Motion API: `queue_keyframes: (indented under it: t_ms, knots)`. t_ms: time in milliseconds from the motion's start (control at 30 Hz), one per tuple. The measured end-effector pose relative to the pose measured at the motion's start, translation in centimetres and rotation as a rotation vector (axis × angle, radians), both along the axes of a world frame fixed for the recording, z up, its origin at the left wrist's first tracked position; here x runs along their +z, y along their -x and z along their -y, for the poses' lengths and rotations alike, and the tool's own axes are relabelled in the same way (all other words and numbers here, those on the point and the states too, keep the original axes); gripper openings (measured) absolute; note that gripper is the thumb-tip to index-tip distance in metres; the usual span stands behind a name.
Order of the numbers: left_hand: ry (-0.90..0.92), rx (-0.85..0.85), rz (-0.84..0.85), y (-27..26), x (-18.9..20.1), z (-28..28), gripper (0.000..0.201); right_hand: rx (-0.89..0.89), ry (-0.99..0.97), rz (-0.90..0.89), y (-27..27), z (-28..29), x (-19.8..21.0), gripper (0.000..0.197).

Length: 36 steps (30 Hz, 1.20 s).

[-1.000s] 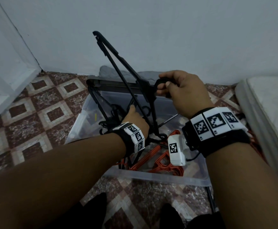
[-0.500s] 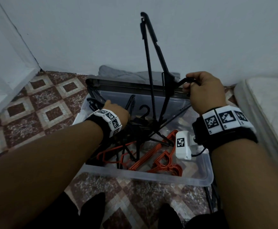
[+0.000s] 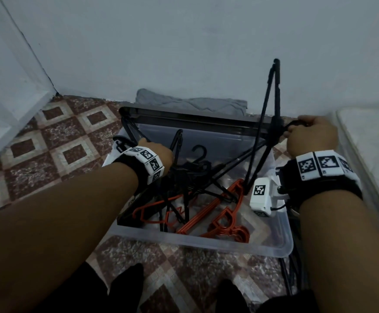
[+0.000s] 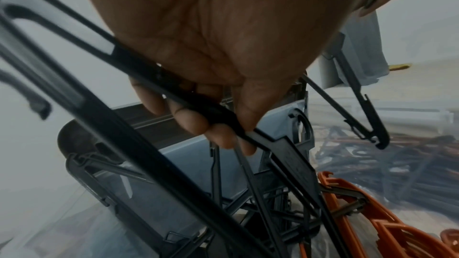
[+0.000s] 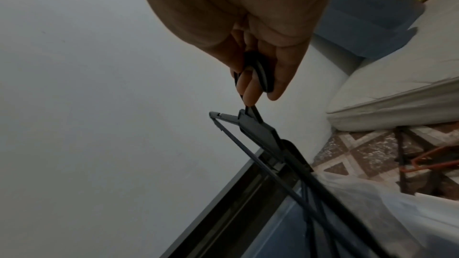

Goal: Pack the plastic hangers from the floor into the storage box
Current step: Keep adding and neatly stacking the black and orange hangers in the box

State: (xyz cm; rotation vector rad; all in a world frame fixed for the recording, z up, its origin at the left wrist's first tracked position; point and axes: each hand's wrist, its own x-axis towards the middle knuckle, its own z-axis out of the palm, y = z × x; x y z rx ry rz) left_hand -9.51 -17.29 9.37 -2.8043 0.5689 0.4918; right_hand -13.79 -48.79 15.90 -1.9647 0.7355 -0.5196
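Note:
A clear storage box (image 3: 206, 243) sits on the tiled floor and holds a tangle of black hangers (image 3: 190, 175) and orange hangers (image 3: 217, 206). My right hand (image 3: 296, 127) is at the box's back right corner. It grips the hook of a black hanger bundle (image 3: 272, 98) that stands upright with its lower end inside the box; the wrist view shows the fingers (image 5: 250, 89) curled round the hook. My left hand (image 3: 154, 147) is inside the box at its left side. There its fingers (image 4: 198, 125) pinch the arm of another black hanger (image 4: 139, 62).
A dark lid (image 3: 195, 118) leans behind the box, with grey cloth (image 3: 190, 102) against the wall. A white mattress (image 3: 369, 136) lies close on the right. A few more hangers (image 5: 407, 162) lie on the floor by it. My feet (image 3: 127, 281) are near the box's front.
My right hand moved right with its black hangers, swinging their top end from the left to upright at the right. My left hand shifted left and farther back in the box.

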Motion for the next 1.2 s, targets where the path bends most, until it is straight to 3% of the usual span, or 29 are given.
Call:
queue_keyframes:
  t_ms: [133, 267, 433, 567, 967, 1100, 1200]
  knots:
    - [0.103, -0.014, 0.031, -1.1, 1.8, -0.8, 0.028, 0.137, 0.059, 0.145, -0.1, -1.6, 1.4, 0.032]
    - [0.167, -0.081, 0.108, -1.4, 3.7, -1.8, 0.028, 0.317, 0.11, 0.157, 0.0, -2.6, 1.8, 0.032]
    - [0.437, -0.156, 0.11, -0.7, 5.4, -3.0, 0.027, 0.553, -0.051, 0.129, 0.4, -3.4, 1.9, 0.026]
    - [0.656, -0.225, 0.017, -0.1, 5.7, -3.0, 0.025, 0.675, -0.037, 0.079, 0.8, -4.5, 2.4, 0.026]
    - [0.69, -0.097, 0.009, 0.0, 4.8, -2.3, 0.022, 0.773, 0.044, 0.091, 1.7, -6.5, 3.5, 0.015]
    - [0.692, -0.101, 0.018, 0.3, 5.2, -1.7, 0.021, 0.755, 0.097, 0.108, 1.8, -6.7, 3.8, 0.023]
    - [0.807, -0.131, 0.144, 1.2, 6.4, -0.4, 0.038, 0.731, 0.237, 0.095, 1.9, -7.6, 4.1, 0.023]
